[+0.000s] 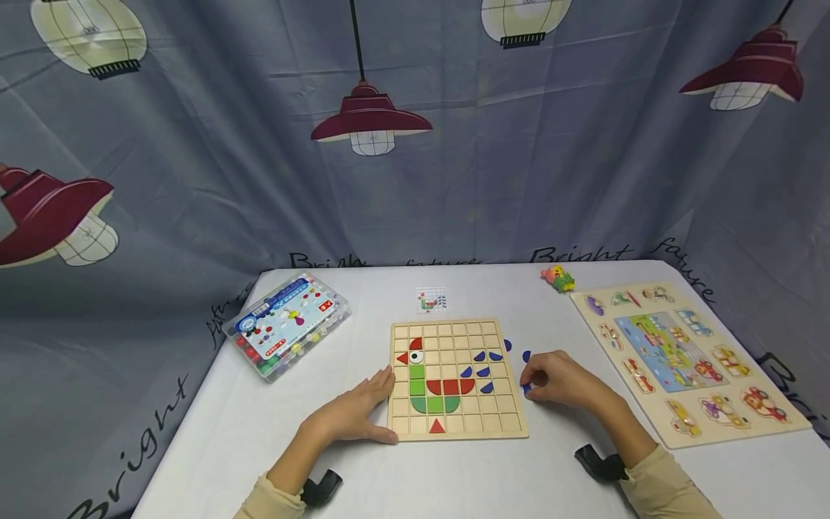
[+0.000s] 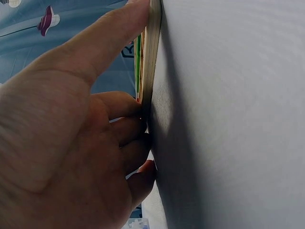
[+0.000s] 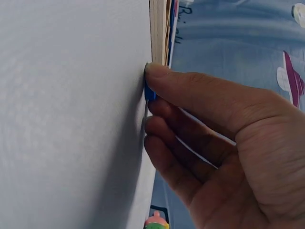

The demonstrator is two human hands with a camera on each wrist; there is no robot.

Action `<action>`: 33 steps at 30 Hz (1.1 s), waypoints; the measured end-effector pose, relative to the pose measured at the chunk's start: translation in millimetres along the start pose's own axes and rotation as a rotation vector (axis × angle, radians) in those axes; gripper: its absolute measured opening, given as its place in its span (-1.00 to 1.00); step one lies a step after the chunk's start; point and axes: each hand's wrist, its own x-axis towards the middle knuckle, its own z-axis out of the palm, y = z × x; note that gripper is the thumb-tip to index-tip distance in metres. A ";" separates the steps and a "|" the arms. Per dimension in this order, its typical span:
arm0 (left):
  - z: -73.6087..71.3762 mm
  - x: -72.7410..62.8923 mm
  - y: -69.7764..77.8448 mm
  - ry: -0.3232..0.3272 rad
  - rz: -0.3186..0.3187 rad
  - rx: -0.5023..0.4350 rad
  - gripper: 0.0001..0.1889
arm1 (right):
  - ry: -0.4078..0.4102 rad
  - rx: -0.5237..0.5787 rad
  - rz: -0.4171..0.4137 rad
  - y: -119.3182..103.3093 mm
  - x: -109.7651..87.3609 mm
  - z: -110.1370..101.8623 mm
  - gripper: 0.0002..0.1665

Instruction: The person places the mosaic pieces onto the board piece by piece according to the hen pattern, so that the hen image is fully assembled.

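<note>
A square wooden grid board (image 1: 480, 425) lies on the table, with red, green and blue pieces and a round eye piece forming a bird-like figure. My left hand (image 1: 355, 411) rests against the board's left edge, fingers extended and thumb at its lower left corner; the left wrist view shows the fingertips at the board's side. Just right of the board, my right hand (image 1: 563, 380) pinches a small blue piece (image 3: 150, 91) between thumb and fingers, down at the tabletop. Two more blue pieces, one by the board's edge (image 1: 508, 345) and one beyond the fingers (image 1: 527, 355), lie nearby.
Behind the board lies a small printed pattern card (image 1: 431, 300). A clear case of colourful beads (image 1: 285, 324) sits at the left. On the right is a large wooden picture puzzle (image 1: 655, 425), with a small colourful toy (image 1: 558, 278) near its far corner.
</note>
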 end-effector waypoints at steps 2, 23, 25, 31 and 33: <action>-0.1 -0.4 0.4 0.000 -0.002 -0.008 0.15 | 0.001 -0.009 0.018 -0.9 -0.4 -0.2 -0.80; 1.9 0.2 -0.7 -0.001 -0.010 -0.012 0.15 | -0.091 0.106 0.009 21.4 -4.4 -9.3 -0.78; 2.2 0.2 -0.8 -0.001 -0.009 -0.008 0.15 | -0.097 0.116 0.020 21.6 -5.0 -9.8 -0.78; 1.3 -0.1 0.4 0.004 -0.007 -0.002 0.16 | -0.103 0.147 0.037 22.4 -6.2 -8.9 -0.79; 1.1 0.0 0.6 0.006 -0.007 -0.003 0.16 | -0.104 0.152 0.033 22.9 -6.1 -8.8 -0.79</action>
